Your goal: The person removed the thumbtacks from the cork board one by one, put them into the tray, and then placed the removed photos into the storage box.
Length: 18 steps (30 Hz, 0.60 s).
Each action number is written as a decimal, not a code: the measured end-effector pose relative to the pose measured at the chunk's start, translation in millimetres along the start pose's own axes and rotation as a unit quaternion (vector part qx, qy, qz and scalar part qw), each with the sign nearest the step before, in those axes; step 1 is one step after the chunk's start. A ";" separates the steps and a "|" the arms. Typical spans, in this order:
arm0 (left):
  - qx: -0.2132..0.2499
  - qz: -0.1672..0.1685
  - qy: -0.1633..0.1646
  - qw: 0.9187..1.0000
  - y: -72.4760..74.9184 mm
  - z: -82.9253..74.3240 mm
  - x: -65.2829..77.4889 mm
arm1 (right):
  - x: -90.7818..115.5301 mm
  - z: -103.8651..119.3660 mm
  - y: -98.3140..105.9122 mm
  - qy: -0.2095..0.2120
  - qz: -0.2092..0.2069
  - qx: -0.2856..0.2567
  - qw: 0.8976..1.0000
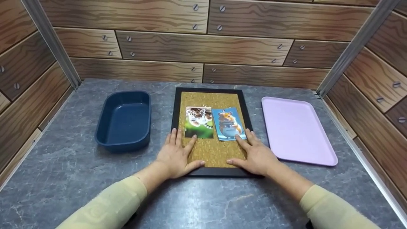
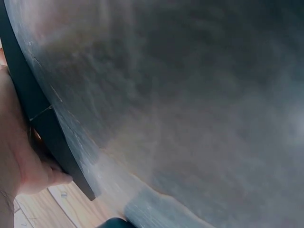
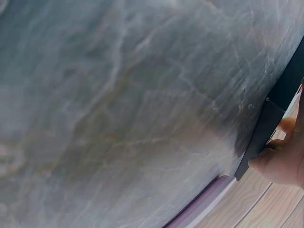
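Note:
A cork board (image 1: 211, 154) with a black frame lies flat on the table. Two pictures are on it side by side: a tiger cub picture (image 1: 199, 123) on the left and a hamster picture (image 1: 228, 124), slightly tilted, on the right. My left hand (image 1: 175, 156) rests with spread fingers over the board's lower left side, its index fingertip near the tiger picture's bottom edge. Over the lower right side lies my right hand (image 1: 259, 156), its index fingertip at the hamster picture's lower edge. Both wrist views show the hands against the black frame edge (image 2: 59, 142).
Left of the board stands a dark blue bin (image 1: 125, 122) with nothing visible inside. A flat lilac tray (image 1: 297, 130) lies to the right. Wood-patterned walls (image 1: 203, 47) with metal corner posts enclose the grey marbled table (image 1: 203, 203) at the back and sides.

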<state>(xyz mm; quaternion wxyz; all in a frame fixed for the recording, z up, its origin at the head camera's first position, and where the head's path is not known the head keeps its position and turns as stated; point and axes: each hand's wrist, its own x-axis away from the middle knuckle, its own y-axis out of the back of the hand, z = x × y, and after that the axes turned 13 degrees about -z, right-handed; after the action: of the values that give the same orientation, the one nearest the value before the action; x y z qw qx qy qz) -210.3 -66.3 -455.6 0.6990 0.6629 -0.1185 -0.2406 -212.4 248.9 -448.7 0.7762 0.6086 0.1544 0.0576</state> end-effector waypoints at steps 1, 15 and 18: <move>0.000 0.002 -0.001 1.000 -0.2 -0.8 1.2 | 1.8 0.1 -0.4 -0.001 0.000 0.000 1.000; 0.017 -0.005 -0.001 1.000 1.2 -6.3 10.8 | 13.8 3.6 0.9 -0.006 0.005 0.001 1.000; 0.013 -0.005 -0.002 1.000 1.4 -7.2 11.5 | 15.4 3.7 1.3 -0.007 0.005 0.003 1.000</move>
<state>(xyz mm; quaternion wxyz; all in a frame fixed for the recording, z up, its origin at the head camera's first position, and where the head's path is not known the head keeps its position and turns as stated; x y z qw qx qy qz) -196.6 -65.7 -456.6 0.6889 0.6721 -0.1195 -0.2438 -196.5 250.0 -449.3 0.7750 0.6121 0.1467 0.0566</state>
